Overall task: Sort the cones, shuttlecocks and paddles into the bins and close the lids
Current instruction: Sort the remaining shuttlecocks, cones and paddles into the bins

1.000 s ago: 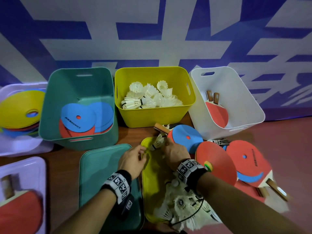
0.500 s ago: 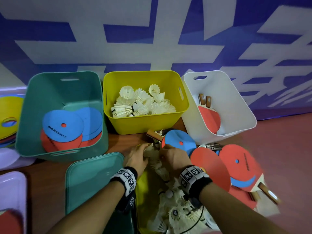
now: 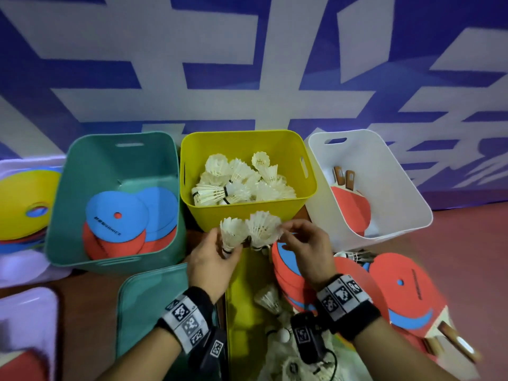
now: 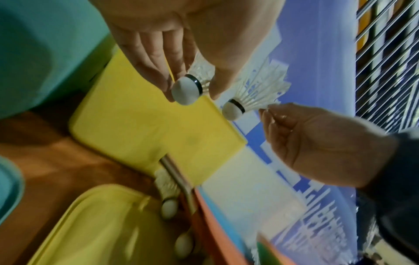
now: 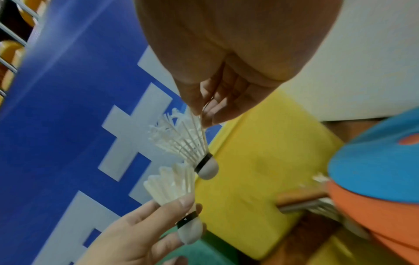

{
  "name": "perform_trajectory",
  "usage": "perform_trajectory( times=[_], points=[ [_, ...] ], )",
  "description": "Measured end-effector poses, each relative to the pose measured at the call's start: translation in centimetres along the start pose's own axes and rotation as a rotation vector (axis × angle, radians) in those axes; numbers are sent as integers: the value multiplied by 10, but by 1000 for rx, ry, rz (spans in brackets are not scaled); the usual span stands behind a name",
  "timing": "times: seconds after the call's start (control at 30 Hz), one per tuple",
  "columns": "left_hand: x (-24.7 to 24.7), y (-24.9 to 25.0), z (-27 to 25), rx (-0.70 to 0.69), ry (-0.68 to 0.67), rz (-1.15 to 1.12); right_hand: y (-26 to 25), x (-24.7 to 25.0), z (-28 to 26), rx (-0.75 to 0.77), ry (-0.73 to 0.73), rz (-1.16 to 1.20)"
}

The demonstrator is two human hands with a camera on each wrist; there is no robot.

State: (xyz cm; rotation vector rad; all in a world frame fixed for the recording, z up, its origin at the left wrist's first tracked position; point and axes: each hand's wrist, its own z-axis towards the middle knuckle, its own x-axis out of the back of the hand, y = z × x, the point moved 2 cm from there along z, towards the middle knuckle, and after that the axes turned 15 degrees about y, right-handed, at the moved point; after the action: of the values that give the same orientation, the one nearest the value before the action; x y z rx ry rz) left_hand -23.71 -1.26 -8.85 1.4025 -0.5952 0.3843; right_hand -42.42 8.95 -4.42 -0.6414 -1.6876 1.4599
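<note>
The left hand (image 3: 211, 259) pinches one shuttlecock (image 3: 233, 232) near its cork, thumb and fingers curled round the base, feathers pointing up. Just beside it, the right hand (image 3: 308, 251) pinches a second shuttlecock (image 3: 263, 228) by the edge of its feather skirt, so the cork hangs down; the left wrist view shows the two corks close together but apart. Both shuttlecocks are held in the air in front of the near wall of the yellow bin (image 3: 308, 188), which stands open and already holds a heap of shuttlecocks (image 3: 242, 182). Below the hands lies the yellow lid (image 3: 244, 281) on the table (image 3: 90, 306), with more loose shuttlecocks (image 3: 268, 298) at its near end. Left of the yellow lid lies the green lid (image 3: 148, 303), and behind it the green bin (image 3: 82, 166) holds blue and red flat cones (image 3: 115, 224). Right of the yellow bin the white bin (image 3: 398, 188) contains red paddles (image 3: 350, 204). More cones and paddles (image 3: 406, 287) are piled to the right of the right hand.
</note>
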Motion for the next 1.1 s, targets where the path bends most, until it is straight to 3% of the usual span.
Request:
perform_trajectory(
  times=[0.1,0.3,0.53,0.8,0.9,1.1],
  points=[
    [30,26,14,15,93,-101,-35,-5,16,-24,64,197],
    [55,68,68,-76,212,16,-69,-32,59,-140,130,271],
    [38,90,117,-72,148,87,-74,-58,87,-226,238,271],
    [24,71,108,19,44,-212,-74,-58,103,-257,328,276],
    [22,64,98,-13,33,-219,-68,-55,106,-292,270,302],
    [28,58,82,-115,70,-175,-49,-39,76,-175,121,203]
  ],
)
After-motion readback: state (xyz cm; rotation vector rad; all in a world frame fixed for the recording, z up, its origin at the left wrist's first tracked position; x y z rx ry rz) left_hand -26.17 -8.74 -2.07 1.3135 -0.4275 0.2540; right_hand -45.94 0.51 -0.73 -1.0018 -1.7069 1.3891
